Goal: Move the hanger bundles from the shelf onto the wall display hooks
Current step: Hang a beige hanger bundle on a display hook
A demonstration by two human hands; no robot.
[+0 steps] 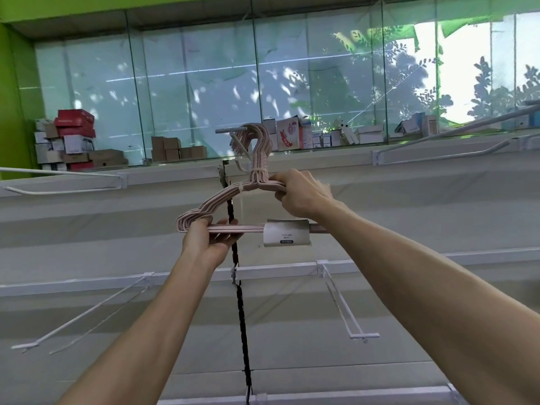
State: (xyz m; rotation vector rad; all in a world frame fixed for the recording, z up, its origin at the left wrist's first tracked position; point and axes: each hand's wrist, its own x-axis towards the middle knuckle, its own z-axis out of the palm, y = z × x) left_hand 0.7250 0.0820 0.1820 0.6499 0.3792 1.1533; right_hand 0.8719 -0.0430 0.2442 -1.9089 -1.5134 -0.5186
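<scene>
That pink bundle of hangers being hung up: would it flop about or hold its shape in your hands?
The hanger bundle probably stays stiff: ties bind it and it keeps its triangle under the left hand and right hand. Likely light. The paper label might slide.

- The print on the paper label [286, 232] is too small and blurred to read.
- The right hand [302, 192] covers the hanger bundle's [222, 200] right shoulder.

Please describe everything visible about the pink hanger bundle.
The pink hanger bundle is several thin coated hangers tied with pale cord at the neck and shoulder. A paper label wraps its bottom bars. The hooks sit over a wall display hook. The left hand grips the bottom bars; the right hand grips the right shoulder.
</scene>
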